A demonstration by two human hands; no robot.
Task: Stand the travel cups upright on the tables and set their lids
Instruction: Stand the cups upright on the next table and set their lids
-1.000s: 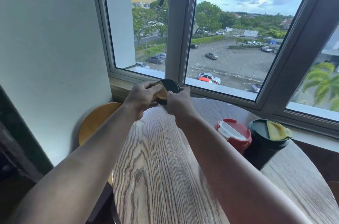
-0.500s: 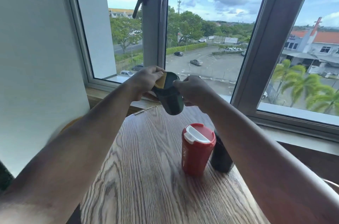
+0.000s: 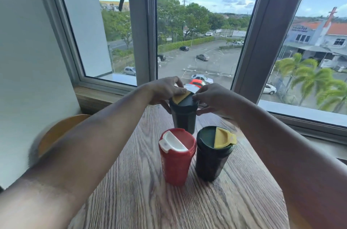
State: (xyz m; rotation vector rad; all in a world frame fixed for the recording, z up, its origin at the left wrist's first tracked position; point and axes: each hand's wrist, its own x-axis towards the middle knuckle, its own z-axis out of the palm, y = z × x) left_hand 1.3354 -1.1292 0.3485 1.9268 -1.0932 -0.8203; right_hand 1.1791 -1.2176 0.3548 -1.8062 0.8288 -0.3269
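Note:
Three travel cups stand upright on the round wooden table (image 3: pixel 131 191). The far one is a dark green cup (image 3: pixel 183 119) with a green lid and a yellow flap. My left hand (image 3: pixel 165 88) grips its lid rim from the left, fingers over the yellow flap. My right hand (image 3: pixel 210 97) grips the lid from the right, thumb under the rim. Nearer to me stand a red cup (image 3: pixel 176 161) with a red lid and white flap, and beside it on the right a second dark green cup (image 3: pixel 213 157) with its yellow flap shut.
A wooden window sill (image 3: pixel 97 95) and a grey window frame (image 3: pixel 142 41) run close behind the table. A white wall (image 3: pixel 28 59) stands at the left. A round yellow stool seat (image 3: pixel 56 131) shows beside the table's left edge.
The dark green cup in both hands has come down from the air and now stands upright on the table behind the other two cups. The view has shifted.

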